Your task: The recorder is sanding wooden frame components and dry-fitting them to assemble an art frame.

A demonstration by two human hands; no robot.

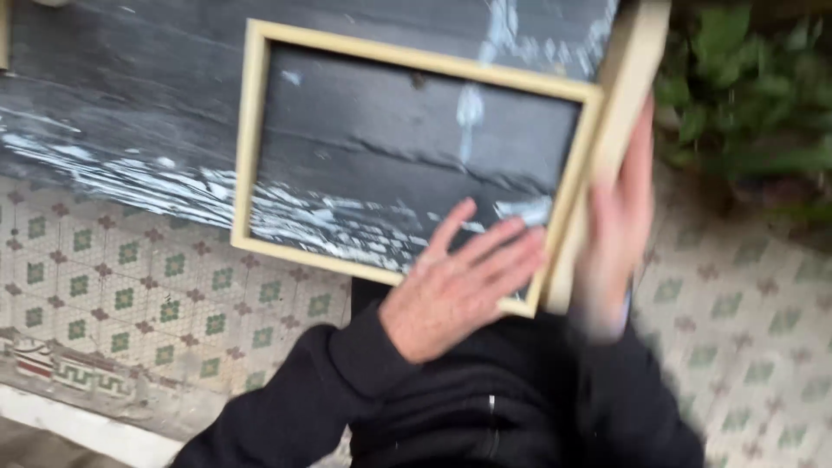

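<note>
A pale wooden rectangular frame [249, 130], empty in the middle, lies flat over a dark board [130, 95] smeared with white paint. Its near edge overhangs the board. My left hand [459, 282] rests on the frame's near right corner, fingers spread across the rail and into the opening, gripping it. My right hand [620, 230], blurred by motion, grips a second pale wooden frame [631, 78]. That frame stands on edge, upright against the right side of the flat frame. Both arms wear black sleeves.
A patterned tile floor [130, 295] with green and brown motifs lies below the board. Green leafy plants [745, 104] stand at the upper right. A white ledge [78, 425] runs along the lower left.
</note>
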